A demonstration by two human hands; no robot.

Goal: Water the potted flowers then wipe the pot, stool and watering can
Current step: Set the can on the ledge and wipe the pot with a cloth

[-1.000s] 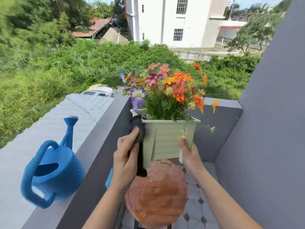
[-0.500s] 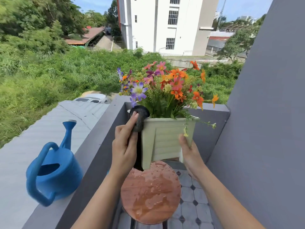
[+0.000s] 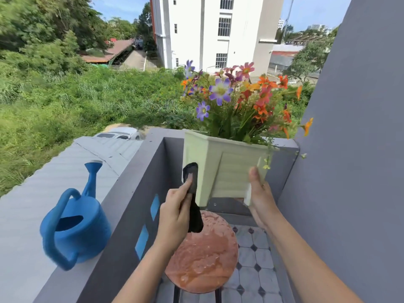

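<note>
Pot wipe in progress. Pot (image 3: 220,169) is lifted clear of the stool (image 3: 202,253) and tilted, flowers (image 3: 238,99) leaning away, so the side walls and lower edge are reachable with the rag.

Right hand (image 3: 261,197) is clamped on the pot's lower right corner, thumb up the front face, fingers hidden behind it. It carries the weight alone, which frees the other hand to work.

Left hand (image 3: 175,212) is closed on a dark cloth (image 3: 192,193): top of the cloth is pressed to the pot's left wall under the fingertips, the tail hangs loose down over the stool rim.

Stool seat is wet, beads and a sheen across the terracotta-coloured top, so watering looks done and the stool wipe not yet. Holding the pot off it also clears the seat for that wipe.

Watering can (image 3: 75,226) sits on the grey parapet ledge (image 3: 122,193) to the left, spout pointing away, well apart from both hands; parked out of the way, within reach for its own wipe later.

Risk: one-hand corner grip on a tilted, freshly watered pot could slip or spill under cloth pressure.
</note>
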